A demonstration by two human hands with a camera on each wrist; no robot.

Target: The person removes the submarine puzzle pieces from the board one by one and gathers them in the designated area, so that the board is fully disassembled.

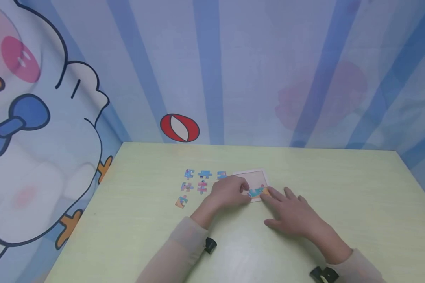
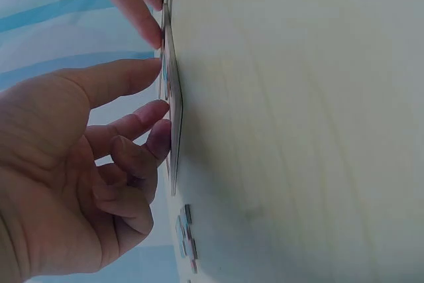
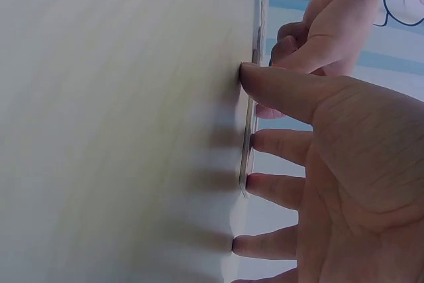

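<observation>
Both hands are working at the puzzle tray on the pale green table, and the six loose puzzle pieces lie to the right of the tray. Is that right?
Not quite. The loose puzzle pieces lie to the left of the puzzle tray, not the right, as the head view shows. The rest holds: the left hand and right hand are both at the tray on the pale green table, and six loose pieces show.

Surface (image 1: 340,177): runs out to the wall behind, with another wall along its left edge.
Puzzle board (image 1: 256,177): lies flat on the surface, about mid-width, nearer the back wall than the near edge.
Loose pieces (image 1: 194,185): on the surface just left of the board, two rows, one more piece nearer and further left.
Left hand (image 1: 230,192): over the board's left edge, fingertips on it.
Right hand (image 1: 293,214): right of the left hand, fingertips at the board's near right corner, palm on the surface before it.
Placed pieces (image 1: 257,192): in the board's near part, between the two hands.
</observation>
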